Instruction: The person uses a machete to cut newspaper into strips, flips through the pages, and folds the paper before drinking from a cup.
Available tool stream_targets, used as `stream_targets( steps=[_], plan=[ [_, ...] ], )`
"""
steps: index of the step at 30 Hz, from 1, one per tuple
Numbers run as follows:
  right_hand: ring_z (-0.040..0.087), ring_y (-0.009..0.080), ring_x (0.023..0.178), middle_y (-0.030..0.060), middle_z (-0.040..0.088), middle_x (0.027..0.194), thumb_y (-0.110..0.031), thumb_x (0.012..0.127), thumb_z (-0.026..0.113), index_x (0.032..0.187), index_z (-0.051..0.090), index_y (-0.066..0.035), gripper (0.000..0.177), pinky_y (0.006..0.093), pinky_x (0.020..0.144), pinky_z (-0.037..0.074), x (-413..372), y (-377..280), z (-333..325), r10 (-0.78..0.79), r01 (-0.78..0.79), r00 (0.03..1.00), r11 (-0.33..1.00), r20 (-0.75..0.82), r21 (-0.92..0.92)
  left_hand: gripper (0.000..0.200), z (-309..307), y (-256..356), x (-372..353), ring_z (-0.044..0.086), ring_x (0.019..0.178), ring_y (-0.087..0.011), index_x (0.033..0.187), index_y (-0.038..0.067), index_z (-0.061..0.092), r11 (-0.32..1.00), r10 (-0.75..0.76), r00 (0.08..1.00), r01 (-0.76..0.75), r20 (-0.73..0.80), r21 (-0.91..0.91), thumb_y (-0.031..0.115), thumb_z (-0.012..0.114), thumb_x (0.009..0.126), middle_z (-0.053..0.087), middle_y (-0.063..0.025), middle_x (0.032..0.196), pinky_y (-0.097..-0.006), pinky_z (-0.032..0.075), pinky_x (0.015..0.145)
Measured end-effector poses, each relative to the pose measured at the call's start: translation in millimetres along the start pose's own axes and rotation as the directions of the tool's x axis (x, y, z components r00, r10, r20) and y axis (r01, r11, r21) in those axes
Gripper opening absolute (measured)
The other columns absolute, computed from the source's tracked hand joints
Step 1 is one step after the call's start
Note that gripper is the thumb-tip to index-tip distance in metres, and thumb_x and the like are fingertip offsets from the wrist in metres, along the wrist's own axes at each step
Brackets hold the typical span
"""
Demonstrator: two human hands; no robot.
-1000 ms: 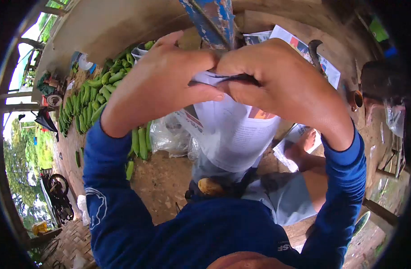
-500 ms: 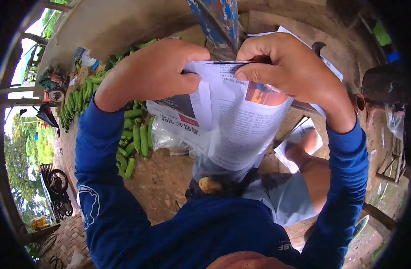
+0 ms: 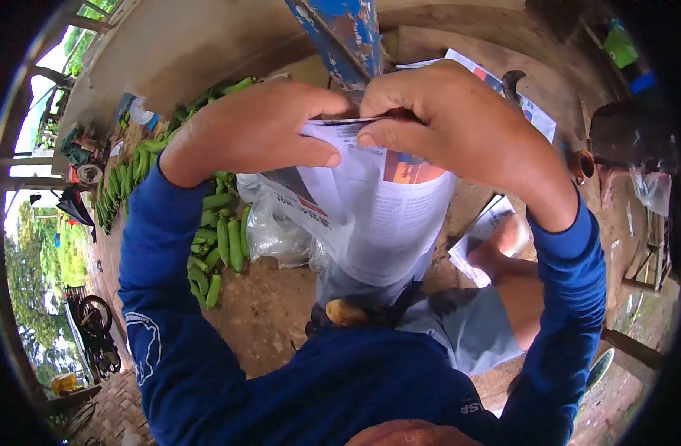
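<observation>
A printed newspaper sheet [image 3: 385,223] hangs between my hands, curved into a rounded shape in front of my lap, its top edge folded. My left hand [image 3: 262,130] pinches the top left of the sheet, thumb on the near side. With its thumb pressed on the near face, my right hand [image 3: 459,126] grips the top edge close to the middle, beside a small orange picture. The fingers behind the paper are partly hidden. A clear plastic bag [image 3: 277,227] lies just beyond the sheet's left side.
Long green vegetables [image 3: 232,238] are heaped on the floor at the left. More newspaper [image 3: 480,234] lies under my foot, and other sheets [image 3: 537,119] lie at the back right near a curved dark blade [image 3: 513,85]. A blue post [image 3: 344,37] stands ahead.
Both hands have shifted slightly, the right one leftward, closer to the left hand. The newspaper has moved left and curls more tightly. The view has tilted a little.
</observation>
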State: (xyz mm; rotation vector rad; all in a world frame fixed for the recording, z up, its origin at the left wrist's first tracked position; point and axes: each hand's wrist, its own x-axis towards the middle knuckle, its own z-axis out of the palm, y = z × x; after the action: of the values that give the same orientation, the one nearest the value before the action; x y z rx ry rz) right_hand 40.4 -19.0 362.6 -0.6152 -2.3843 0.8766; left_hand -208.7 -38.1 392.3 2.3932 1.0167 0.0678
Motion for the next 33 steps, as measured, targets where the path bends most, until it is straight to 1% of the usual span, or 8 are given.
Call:
stream_targets(
  steps=[4,7,10,16,19,25,30,33],
  plan=[
    [0.06,0.0161,0.067,0.01,0.063,0.075,-0.016,0.09,0.074,0.092,0.065,0.003,0.02,0.0301,0.062,0.047,3,-30,-22,0.159,-0.171,0.971,0.984,0.178,0.052,0.039,-25,19,-2,0.066,0.091,-0.042,0.114,0.0,0.065,0.972,-0.186,0.963,0.151,0.197,0.182,0.033,0.067,0.094,0.068,-0.0261,0.1,-0.0453,0.051,0.081],
    [0.063,0.032,0.064,0.0185,0.063,0.069,-0.028,0.082,0.073,0.083,0.068,0.0,0.028,0.0414,0.06,0.047,-7,-5,-32,-0.022,0.024,0.997,1.0,0.076,-0.021,0.039,-45,29,-15,0.066,0.096,-0.0409,0.117,-0.001,0.064,0.934,-0.305,0.94,0.265,0.152,0.238,0.033,0.064,0.097,0.068,-0.0263,0.105,-0.0434,0.051,0.085],
    [0.063,0.0283,0.063,0.0179,0.062,0.068,-0.03,0.078,0.075,0.081,0.067,0.003,0.033,0.0391,0.06,0.046,-22,1,-56,0.167,-0.172,0.978,0.985,0.126,0.03,0.044,-52,19,-32,0.069,0.099,-0.0319,0.124,-0.002,0.062,0.891,-0.357,0.934,0.339,0.003,0.303,0.032,0.065,0.098,0.072,-0.0206,0.109,-0.0392,0.051,0.089],
    [0.064,0.0094,0.076,0.006,0.071,0.089,-0.029,0.097,0.069,0.113,0.067,0.0,0.033,0.0267,0.064,0.05,-39,-57,-76,0.015,-0.048,0.981,0.984,-0.192,-0.169,0.045,-56,36,-31,0.061,0.105,-0.0145,0.132,-0.002,0.059,0.878,-0.477,0.875,0.472,-0.083,-0.076,0.023,0.069,0.096,0.071,-0.009,0.113,-0.0336,0.049,0.095],
    [0.064,0.0145,0.072,0.0092,0.069,0.086,-0.034,0.094,0.069,0.11,0.067,0.0,0.037,0.0284,0.061,0.05,-37,-75,-80,-0.073,0.02,0.963,0.979,-0.261,-0.202,0.037,-51,33,-21,0.061,0.092,-0.0112,0.121,-0.002,0.066,0.961,-0.271,0.918,0.241,-0.29,-0.135,0.021,0.069,0.092,0.073,-0.0074,0.102,-0.0345,0.052,0.086],
    [0.064,0.0267,0.065,0.0168,0.066,0.072,-0.031,0.077,0.077,0.087,0.072,0.003,0.036,0.0374,0.062,0.049,-42,-97,-107,-0.284,0.132,0.817,0.939,-0.502,-0.317,0.027,-78,66,-22,0.062,0.098,-0.0143,0.116,0.0,0.068,0.937,-0.349,0.856,0.321,-0.382,-0.136,0.015,0.068,0.094,0.072,-0.0074,0.107,-0.0302,0.05,0.091],
    [0.069,0.021,0.076,0.0118,0.074,0.083,-0.031,0.086,0.075,0.091,0.076,-0.001,0.031,0.0365,0.072,0.055,-87,-93,-127,-0.301,0.349,0.849,0.937,-0.434,0.033,0.018,-84,70,-13,0.066,0.108,-0.0215,0.109,-0.001,0.067,1.0,-0.009,0.749,0.012,-0.663,0.0,0.001,0.065,0.091,0.072,-0.0137,0.116,-0.0334,0.051,0.095],
    [0.067,0.0178,0.089,0.0056,0.073,0.098,-0.044,0.094,0.073,0.112,0.073,-0.002,0.046,0.034,0.081,0.053,-122,-52,-136,0.088,0.203,0.855,0.849,-0.51,0.488,0.014,-75,71,-5,0.067,0.109,-0.0264,0.104,-0.001,0.066,0.981,0.073,0.651,-0.185,-0.755,-0.065,-0.003,0.064,0.09,0.07,-0.0189,0.119,-0.0374,0.052,0.098]
  ],
)
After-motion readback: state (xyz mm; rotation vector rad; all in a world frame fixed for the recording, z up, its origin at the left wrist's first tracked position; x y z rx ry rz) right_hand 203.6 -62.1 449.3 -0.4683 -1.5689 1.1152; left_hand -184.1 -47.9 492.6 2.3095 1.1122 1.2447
